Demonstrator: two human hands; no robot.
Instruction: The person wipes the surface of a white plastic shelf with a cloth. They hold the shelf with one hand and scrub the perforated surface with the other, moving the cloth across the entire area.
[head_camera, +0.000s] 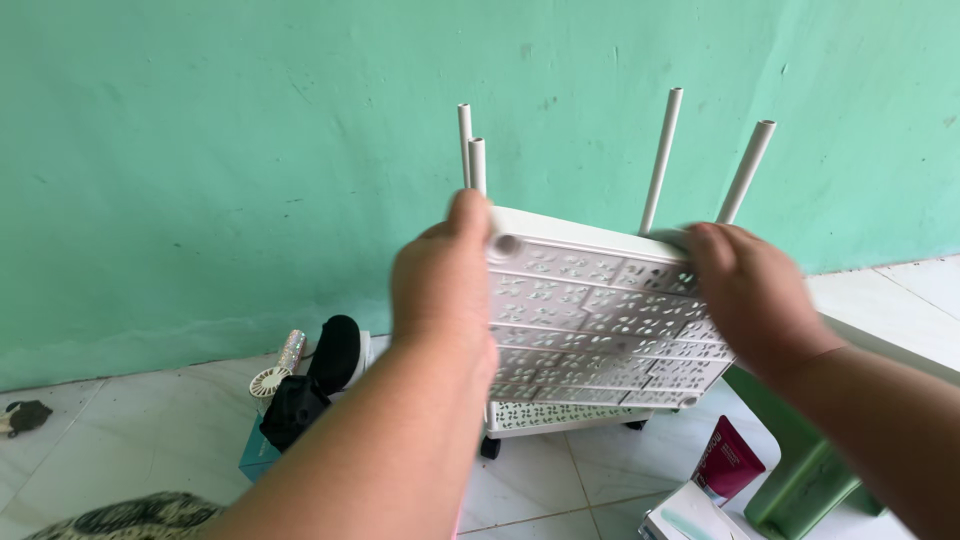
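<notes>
White plastic perforated shelf tray (600, 310), tilted over the floor (120, 420) by the green wall (250, 150), is clamped by left hand (440, 290) and right hand (750, 290); seating it on the four poles (660, 160) likely needs squaring.

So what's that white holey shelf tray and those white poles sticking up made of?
The white perforated shelf tray, held by the left hand and right hand, looks like moulded plastic: matte, with cut-out patterns and ribs. The four white round poles look like smooth hollow tubes, probably plastic, possibly painted metal.
</notes>
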